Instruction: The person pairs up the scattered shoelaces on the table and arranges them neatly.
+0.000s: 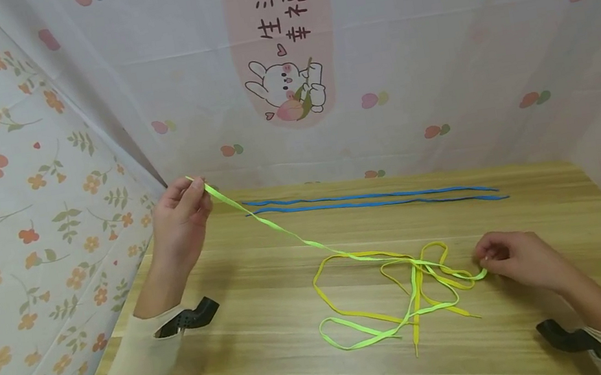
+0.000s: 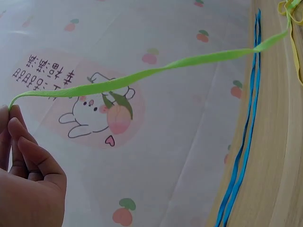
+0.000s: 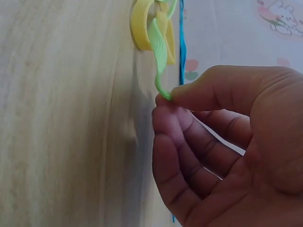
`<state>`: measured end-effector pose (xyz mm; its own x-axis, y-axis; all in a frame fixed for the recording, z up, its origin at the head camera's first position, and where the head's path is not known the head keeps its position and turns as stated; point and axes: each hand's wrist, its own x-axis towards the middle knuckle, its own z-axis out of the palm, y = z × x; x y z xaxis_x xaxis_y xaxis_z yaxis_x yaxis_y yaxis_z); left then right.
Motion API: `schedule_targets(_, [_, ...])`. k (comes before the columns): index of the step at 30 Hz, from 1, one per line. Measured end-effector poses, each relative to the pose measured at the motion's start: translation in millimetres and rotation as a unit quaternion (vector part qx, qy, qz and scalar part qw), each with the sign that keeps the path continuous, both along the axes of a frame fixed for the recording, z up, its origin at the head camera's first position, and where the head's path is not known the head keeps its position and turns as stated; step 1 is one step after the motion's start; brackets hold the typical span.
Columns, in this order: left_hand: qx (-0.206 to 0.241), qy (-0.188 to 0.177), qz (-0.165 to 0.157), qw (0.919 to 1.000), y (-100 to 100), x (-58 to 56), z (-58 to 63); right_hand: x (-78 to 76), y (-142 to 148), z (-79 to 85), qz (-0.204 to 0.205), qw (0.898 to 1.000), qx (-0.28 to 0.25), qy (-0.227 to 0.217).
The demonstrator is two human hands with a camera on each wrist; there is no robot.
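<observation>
Raised at the table's far left, my left hand [image 1: 183, 222] pinches one part of a lime-green shoelace [image 1: 283, 229] between thumb and fingertips. From there the lace slants down to a loose tangle on the table. My right hand [image 1: 515, 258] pinches another part of green lace at the tangle's right side; the right wrist view shows it between the thumb [image 3: 213, 90] and a fingertip. Mixed into the tangle is a yellow shoelace [image 1: 330, 297], its tips pointing toward the front. How the green and yellow cross in the middle is hard to make out.
Two blue shoelaces [image 1: 361, 199] lie side by side, nearly straight, along the back of the wooden table [image 1: 246, 366]. A printed curtain [image 1: 405, 66] hangs behind, and a floral cloth [image 1: 17, 226] covers the left side. Black wrist mounts [image 1: 188, 318] sit at both sleeves.
</observation>
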<state>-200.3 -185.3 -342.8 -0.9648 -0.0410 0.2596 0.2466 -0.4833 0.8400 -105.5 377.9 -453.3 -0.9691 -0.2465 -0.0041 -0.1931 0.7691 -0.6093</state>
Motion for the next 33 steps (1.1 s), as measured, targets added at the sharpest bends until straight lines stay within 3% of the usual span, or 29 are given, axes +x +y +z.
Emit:
schedule_targets(9, [0.005, 0.001, -0.02, 0.9998, 11.0, -3.0, -1.1, -10.5, -24.4, 5.1, 0.027, 0.998, 0.035, 0.033])
schedule_targets(25, [-0.012, -0.017, -0.023, 0.9995, 15.4, -7.2, -12.6, -20.9, -54.2, -2.7, 0.073, 0.997, 0.028, 0.008])
schedule_targets(29, [-0.005, -0.029, -0.024, 0.9993, 15.5, -6.9, -15.3, -21.2, -53.9, -4.5, 0.078, 0.997, 0.011, -0.001])
schedule_targets(33, [-0.01, -0.035, -0.025, 0.999, 14.4, -6.8, -18.3, -21.3, -51.9, -3.4, 0.08, 0.995, -0.04, -0.04])
